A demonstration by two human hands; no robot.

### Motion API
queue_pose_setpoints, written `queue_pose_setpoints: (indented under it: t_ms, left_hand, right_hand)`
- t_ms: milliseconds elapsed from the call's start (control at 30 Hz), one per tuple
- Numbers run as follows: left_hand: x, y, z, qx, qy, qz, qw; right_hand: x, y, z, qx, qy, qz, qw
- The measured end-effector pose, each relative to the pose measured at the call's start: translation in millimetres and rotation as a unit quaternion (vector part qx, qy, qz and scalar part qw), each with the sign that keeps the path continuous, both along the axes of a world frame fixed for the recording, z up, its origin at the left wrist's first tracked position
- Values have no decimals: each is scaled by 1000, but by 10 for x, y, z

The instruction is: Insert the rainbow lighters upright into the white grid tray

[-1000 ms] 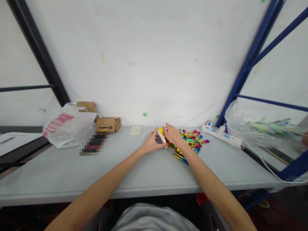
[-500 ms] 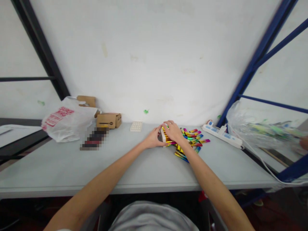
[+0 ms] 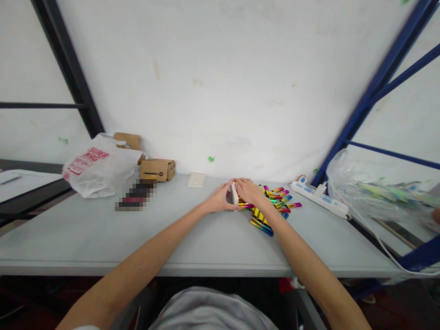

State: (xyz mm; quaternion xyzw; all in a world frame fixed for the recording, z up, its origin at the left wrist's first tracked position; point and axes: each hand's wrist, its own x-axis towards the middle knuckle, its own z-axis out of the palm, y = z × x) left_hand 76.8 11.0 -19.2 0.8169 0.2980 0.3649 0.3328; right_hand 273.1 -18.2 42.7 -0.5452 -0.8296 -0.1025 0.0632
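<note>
White plastic bag (image 3: 98, 172) with red print at centre left, slumped near the wall, contents hidden. Beside it, two brown cardboard boxes: one (image 3: 128, 140) poking up behind the bag, the other (image 3: 158, 169) just to the right, lying low, insides not visible. Further right, close to the wall, a small white tray (image 3: 195, 179) dotted with rows of holes; cannot tell whether anything sits in them. At the right edge, a large clear plastic bag (image 3: 374, 188) holding a blurred mass of green and yellow pieces.

At frame centre, a small white case (image 3: 235, 193) standing on edge, clamped between both hands. Left hand (image 3: 217, 201) cupped against its left face, fingers curled close together. Right hand (image 3: 248, 191) curved over its right face, fingers pressed together along the top edge; a bit of yellow showing at the top of the case. Just right of the case and partly under the right wrist, a loose heap of shiny rainbow-coloured sticks (image 3: 275, 201), touching one another.

Right of the heap, a white power strip (image 3: 318, 197) with blue sockets, lying diagonally, cable trailing toward the lower right.

All resting on a pale grey table (image 3: 103, 238) filling the middle band of the frame. Behind, a scuffed white wall (image 3: 220, 91) with small green marks. Black metal frame (image 3: 65, 73) at upper left, blue metal frame (image 3: 378, 78) at upper right.
</note>
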Motion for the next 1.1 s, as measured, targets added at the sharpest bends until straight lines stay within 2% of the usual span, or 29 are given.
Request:
queue_pose_setpoints:
  t_ms: [167, 367, 567, 800, 967, 1100]
  left_hand:
    - [-9, 1, -7, -16, 1, 3, 1000]
    - [-32, 2, -28, -14, -2, 3, 1000]
    - [-50, 20, -54, -14, 9, 8, 1000]
    - [-62, 29, -64, 12, 22, 4, 1000]
    - [-63, 46, -69, 15, 34, 10, 999]
    - [-56, 47, -60, 16, 31, 8, 999]
  right_hand:
    - [265, 42, -51, -18, 20, 20, 999]
    - [440, 39, -153, -29, 149, -35, 988]
    - [543, -54, -173, -58, 92, -65, 992]
    - [611, -96, -98, -69, 27, -64, 995]
    - [703, -73, -34, -59, 63, -58, 995]
    - [706, -52, -68, -39, 132, -19, 990]
